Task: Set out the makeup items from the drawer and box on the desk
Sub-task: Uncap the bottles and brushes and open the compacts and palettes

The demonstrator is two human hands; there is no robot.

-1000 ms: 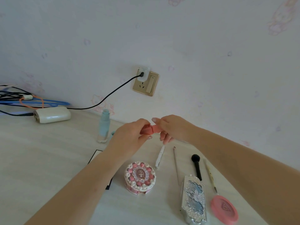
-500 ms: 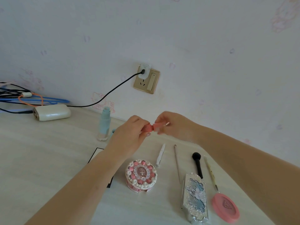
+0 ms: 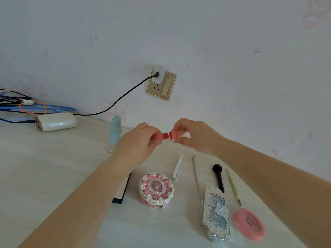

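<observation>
A small coral-pink lipstick is held in the air above the desk, pulled apart in two. My left hand (image 3: 138, 143) grips its body (image 3: 158, 136), where a red inner part shows. My right hand (image 3: 194, 134) pinches the cap (image 3: 177, 134) a short gap to the right. Laid out on the desk below are a round pink cake-shaped box (image 3: 155, 190), a white pen-like tool (image 3: 177, 167), a thin metal stick (image 3: 195, 176), a black brush (image 3: 218, 177), a slim pale brush (image 3: 232, 187), an ornate silver-blue palette (image 3: 216, 213) and a round pink compact (image 3: 249, 223).
A pale blue bottle (image 3: 114, 135) stands upright left of my hands near the wall. A white adapter (image 3: 56, 121) and a bundle of cables (image 3: 26, 106) lie at the far left. A black-edged flat card (image 3: 123, 192) lies under my left forearm. A gold wall socket (image 3: 161, 84) holds a plug.
The lipstick was closed between both hands; now the cap has come off to the right and a gap shows the red inner part.
</observation>
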